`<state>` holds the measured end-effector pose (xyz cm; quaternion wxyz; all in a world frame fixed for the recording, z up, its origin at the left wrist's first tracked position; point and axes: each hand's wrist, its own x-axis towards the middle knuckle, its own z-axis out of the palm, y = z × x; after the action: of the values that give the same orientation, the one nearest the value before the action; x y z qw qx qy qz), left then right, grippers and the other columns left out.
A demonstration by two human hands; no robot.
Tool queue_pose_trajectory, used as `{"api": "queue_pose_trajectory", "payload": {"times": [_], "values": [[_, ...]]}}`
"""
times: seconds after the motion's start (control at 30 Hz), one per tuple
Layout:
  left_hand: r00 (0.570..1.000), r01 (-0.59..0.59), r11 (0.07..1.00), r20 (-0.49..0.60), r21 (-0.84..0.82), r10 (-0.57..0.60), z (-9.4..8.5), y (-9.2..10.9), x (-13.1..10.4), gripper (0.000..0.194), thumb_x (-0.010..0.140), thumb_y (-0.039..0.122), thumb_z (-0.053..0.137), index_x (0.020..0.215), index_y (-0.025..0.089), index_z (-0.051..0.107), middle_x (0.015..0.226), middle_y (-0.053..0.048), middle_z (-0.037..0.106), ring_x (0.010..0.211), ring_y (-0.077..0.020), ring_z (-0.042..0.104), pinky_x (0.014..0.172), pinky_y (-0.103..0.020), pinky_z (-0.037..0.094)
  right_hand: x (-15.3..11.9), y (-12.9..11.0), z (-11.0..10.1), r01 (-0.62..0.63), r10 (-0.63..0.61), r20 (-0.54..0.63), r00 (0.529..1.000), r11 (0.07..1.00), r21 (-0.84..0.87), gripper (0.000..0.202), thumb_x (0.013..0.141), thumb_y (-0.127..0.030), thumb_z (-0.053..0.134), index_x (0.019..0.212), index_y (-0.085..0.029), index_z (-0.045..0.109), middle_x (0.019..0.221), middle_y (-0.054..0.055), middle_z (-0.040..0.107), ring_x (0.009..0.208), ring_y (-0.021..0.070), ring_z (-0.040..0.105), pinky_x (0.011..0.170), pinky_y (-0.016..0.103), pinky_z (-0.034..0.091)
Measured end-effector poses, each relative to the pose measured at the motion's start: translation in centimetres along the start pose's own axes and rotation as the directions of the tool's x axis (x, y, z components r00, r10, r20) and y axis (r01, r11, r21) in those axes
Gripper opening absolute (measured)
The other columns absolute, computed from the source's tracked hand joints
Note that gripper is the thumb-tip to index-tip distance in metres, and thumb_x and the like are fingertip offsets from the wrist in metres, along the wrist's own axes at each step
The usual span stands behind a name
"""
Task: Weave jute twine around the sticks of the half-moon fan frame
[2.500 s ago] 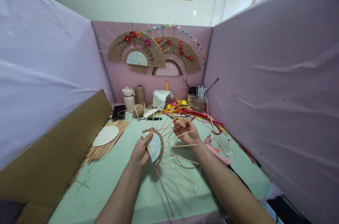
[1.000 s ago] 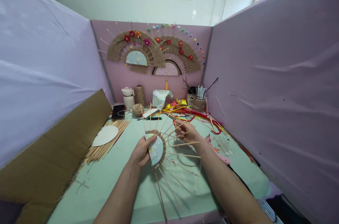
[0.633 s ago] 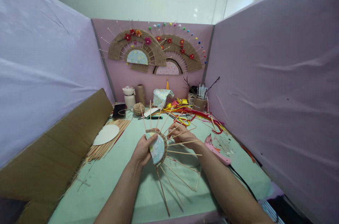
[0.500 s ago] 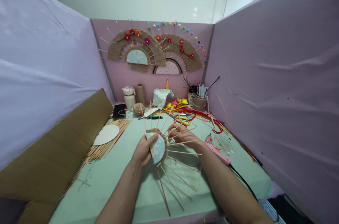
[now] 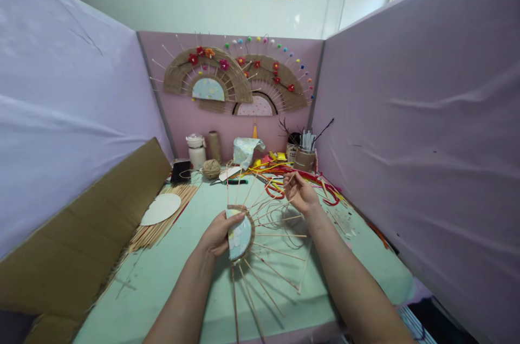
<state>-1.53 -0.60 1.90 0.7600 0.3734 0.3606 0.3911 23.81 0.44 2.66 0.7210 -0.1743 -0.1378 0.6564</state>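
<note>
A half-round piece (image 5: 240, 237) covered in pale blue patterned cloth has a twine-wrapped curved edge, from which several thin sticks fan out. My left hand (image 5: 219, 233) grips its straight side, thumb on the cloth face. Raised to the right of it, my right hand (image 5: 299, 192) is pinched near the upper right stick tips; it seems to hold twine, though the strand at the fingertips is hard to make out. Loops of loose twine (image 5: 280, 219) lie on the table behind the sticks, below my right hand.
Bundled sticks (image 5: 162, 230) with a white oval (image 5: 161, 209) lie left, beside cardboard (image 5: 101, 214). Behind are a twine ball (image 5: 212, 169), a white jar (image 5: 196, 151), patterned cloth (image 5: 245, 151), pliers (image 5: 238, 182), red and yellow strips (image 5: 312, 176) and a brown pot (image 5: 304, 160). Decorated fans (image 5: 276, 70) hang behind.
My right hand has moved up and right, away from the half-round piece. The piece has turned slightly in my left hand, its sticks pointing differently. The pink glue gun is now mostly hidden behind my right arm.
</note>
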Motion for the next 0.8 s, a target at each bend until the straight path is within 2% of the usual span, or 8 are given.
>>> {"api": "queue_pose_trajectory", "payload": {"times": [0.2,0.37,0.47,0.57,0.63,0.7,0.73,0.8], "values": [[1.0,-0.008,0.999,-0.028,-0.044,0.007,0.0,0.1,0.1,0.017,0.067,0.008,0.068,0.083,0.009,0.061,0.064,-0.006,0.067,0.053,-0.0134,0.063,0.052,-0.022,0.05,-0.7,0.0,0.6,-0.029,0.026,0.074,0.997,0.999,0.036,0.015,0.088,-0.019,0.049,0.076,-0.02,0.057,0.065,-0.004,0.064,0.061,0.0084,0.061,0.058,0.02,0.053],[0.999,-0.017,0.996,-0.042,-0.089,0.014,0.1,0.3,0.1,0.017,0.069,0.009,0.067,0.085,0.01,0.061,0.064,-0.005,0.068,0.053,-0.0134,0.063,0.053,-0.022,0.052,-0.4,0.7,0.4,-0.023,0.03,0.179,0.983,0.999,-0.041,0.013,0.085,-0.024,0.054,0.072,-0.022,0.05,0.053,-0.008,0.047,0.047,0.0069,0.046,0.054,0.02,0.046],[0.997,-0.059,0.989,-0.062,-0.139,0.051,0.0,0.5,0.1,0.018,0.07,0.009,0.066,0.087,0.011,0.06,0.066,-0.005,0.068,0.056,-0.0138,0.064,0.056,-0.023,0.053,-0.1,2.3,0.3,-0.062,0.105,0.149,0.983,0.962,-0.265,0.02,0.081,-0.027,0.056,0.065,-0.021,0.046,0.045,-0.01,0.032,0.039,0.0061,0.029,0.046,0.019,0.037],[0.991,-0.115,0.973,-0.084,-0.201,0.1,0.0,0.7,0.1,0.022,0.071,0.009,0.066,0.092,0.013,0.06,0.069,-0.003,0.068,0.058,-0.0132,0.065,0.059,-0.023,0.053,-0.6,4.6,0.5,-0.164,0.243,0.072,0.967,0.817,-0.553,0.021,0.073,-0.028,0.064,0.062,-0.019,0.047,0.04,-0.012,0.026,0.036,0.0051,0.018,0.038,0.018,0.021],[0.987,-0.147,0.963,-0.102,-0.227,0.127,0.0,0.8,0.2,0.022,0.072,0.009,0.065,0.093,0.013,0.06,0.07,-0.003,0.068,0.059,-0.0129,0.064,0.059,-0.023,0.053,-1.6,5.9,1.0,-0.212,0.376,0.092,0.922,0.688,-0.694,0.019,0.067,-0.027,0.07,0.067,-0.018,0.054,0.043,-0.011,0.032,0.039,0.0047,0.022,0.039,0.019,0.018],[0.985,-0.158,0.958,-0.109,-0.24,0.136,0.1,0.7,0.2,0.021,0.073,0.01,0.064,0.094,0.013,0.059,0.069,-0.003,0.067,0.058,-0.013,0.064,0.06,-0.024,0.054,-2.8,6.7,1.5,-0.207,0.545,0.151,0.825,0.539,-0.817,0.022,0.066,-0.032,0.073,0.072,-0.016,0.059,0.05,-0.008,0.04,0.044,0.0048,0.028,0.043,0.02,0.021],[0.986,-0.152,0.958,-0.103,-0.243,0.13,0.1,0.7,0.2,0.023,0.074,0.011,0.063,0.096,0.013,0.059,0.069,-0.003,0.067,0.058,-0.0131,0.064,0.059,-0.025,0.054,-3.3,7.0,1.7,-0.182,0.599,0.177,0.781,0.49,-0.853,0.025,0.066,-0.035,0.073,0.073,-0.015,0.06,0.053,-0.007,0.042,0.046,0.0049,0.029,0.044,0.02,0.021],[0.99,-0.129,0.959,-0.078,-0.252,0.113,0.2,0.5,0.3,0.028,0.074,0.013,0.063,0.101,0.014,0.058,0.07,-0.003,0.067,0.058,-0.0135,0.064,0.058,-0.025,0.054,-3.9,7.1,2.0,-0.127,0.637,0.217,0.739,0.449,-0.885,0.029,0.068,-0.041,0.071,0.074,-0.015,0.063,0.059,-0.005,0.047,0.049,0.005,0.03,0.046,0.021,0.021]]}}
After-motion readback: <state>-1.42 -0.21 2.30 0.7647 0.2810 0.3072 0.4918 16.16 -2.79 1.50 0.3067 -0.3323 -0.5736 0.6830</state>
